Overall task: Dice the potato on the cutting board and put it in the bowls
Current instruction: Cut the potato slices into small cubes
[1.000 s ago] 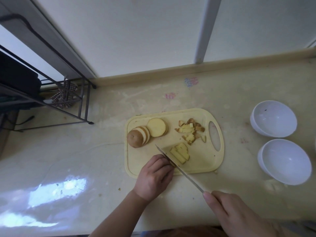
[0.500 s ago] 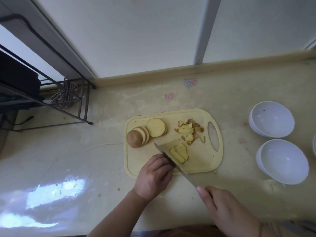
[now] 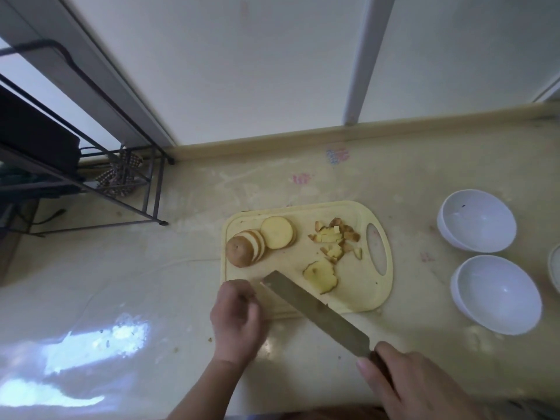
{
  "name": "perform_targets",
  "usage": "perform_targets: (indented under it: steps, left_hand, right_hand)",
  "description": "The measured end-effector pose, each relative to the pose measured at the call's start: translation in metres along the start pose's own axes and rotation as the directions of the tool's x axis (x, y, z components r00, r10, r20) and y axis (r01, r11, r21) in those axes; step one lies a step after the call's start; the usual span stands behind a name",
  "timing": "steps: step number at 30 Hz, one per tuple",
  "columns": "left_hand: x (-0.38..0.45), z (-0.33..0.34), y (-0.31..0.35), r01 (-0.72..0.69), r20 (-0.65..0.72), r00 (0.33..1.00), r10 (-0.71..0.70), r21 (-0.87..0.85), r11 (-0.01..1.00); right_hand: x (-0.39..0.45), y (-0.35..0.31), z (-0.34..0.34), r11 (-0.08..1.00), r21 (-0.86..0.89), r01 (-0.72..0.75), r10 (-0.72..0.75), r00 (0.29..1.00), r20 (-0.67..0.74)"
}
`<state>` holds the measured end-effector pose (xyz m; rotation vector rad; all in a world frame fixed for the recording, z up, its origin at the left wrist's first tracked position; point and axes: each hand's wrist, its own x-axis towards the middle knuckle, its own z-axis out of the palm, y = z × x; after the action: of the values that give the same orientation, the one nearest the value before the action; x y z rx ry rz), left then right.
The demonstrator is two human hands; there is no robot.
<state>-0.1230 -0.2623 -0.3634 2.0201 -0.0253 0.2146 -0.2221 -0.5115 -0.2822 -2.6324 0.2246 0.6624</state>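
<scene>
Potato (image 3: 245, 251) sits on the far left part of the cutting board (image 3: 354, 294), up past my left grip (image 3: 238, 321). It is a brown end piece with round slices (image 3: 277, 232) leaning on it and lying next to it. A flat cut piece (image 3: 321, 277) lies just past the tip half of my knife (image 3: 315, 313), a bit to the right of it. A small pile of diced bits (image 3: 336, 239) is farther away, near the board's handle hole.

My right grip (image 3: 415, 386) is wrapped tight around the knife handle, low and near my body. The wide blade points up and left over the near edge of the board. My left grip is curled loose beside the blade, at the board's near corner. I cannot tell if it holds a bit of potato or nothing.

I think the step now is to chop the flat piece into small cubes. To do it well, I should tuck my left fingers in and keep them back from the blade. I should hold the piece still, cut it into strips, then turn and cut across. Small, even cuts are best.

Two white bowls (image 3: 477, 219) (image 3: 498, 294) wait far to the right of my right grip, on the surface (image 3: 151, 283). They look empty, so much is left to do
</scene>
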Motion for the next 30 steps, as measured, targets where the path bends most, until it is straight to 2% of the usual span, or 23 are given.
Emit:
perform_targets:
  steps: [2, 4, 7, 9, 18, 23, 30]
  left_hand:
    - [0.001, -0.006, 0.001, 0.273, -0.135, 0.948, -0.289, -0.124, 0.954]
    - [0.003, -0.010, 0.002, 0.352, -0.180, 0.907, -0.380, -0.165, 0.921]
    - [0.005, -0.010, 0.000, 0.380, -0.134, 0.909, -0.394, -0.117, 0.917]
    - [0.005, -0.009, -0.004, 0.395, -0.119, 0.907, -0.403, -0.089, 0.914]
    - [0.005, -0.004, -0.001, 0.377, -0.082, 0.925, -0.371, 0.074, 0.923]
    - [0.005, -0.005, -0.007, 0.365, -0.088, 0.930, -0.356, 0.116, 0.924]
    - [0.005, -0.004, -0.007, 0.350, -0.101, 0.936, -0.339, 0.146, 0.925]
  right_hand:
    - [-0.004, -0.004, 0.011, 0.995, -0.080, 0.056, -0.061, 0.996, -0.057]
    - [-0.007, -0.006, 0.024, 0.988, -0.148, 0.044, -0.063, 0.990, -0.125]
    - [-0.006, -0.002, 0.048, 0.972, -0.214, 0.094, -0.164, 0.927, -0.336]
    - [-0.005, -0.001, 0.055, 0.961, -0.255, 0.108, -0.202, 0.903, -0.379]
    - [-0.001, -0.001, 0.075, 0.971, -0.228, 0.076, -0.171, 0.886, -0.430]
    - [0.004, 0.012, 0.069, 0.954, -0.291, 0.068, -0.206, 0.855, -0.476]
    - [0.010, 0.024, 0.054, 0.956, -0.286, 0.069, -0.204, 0.854, -0.478]
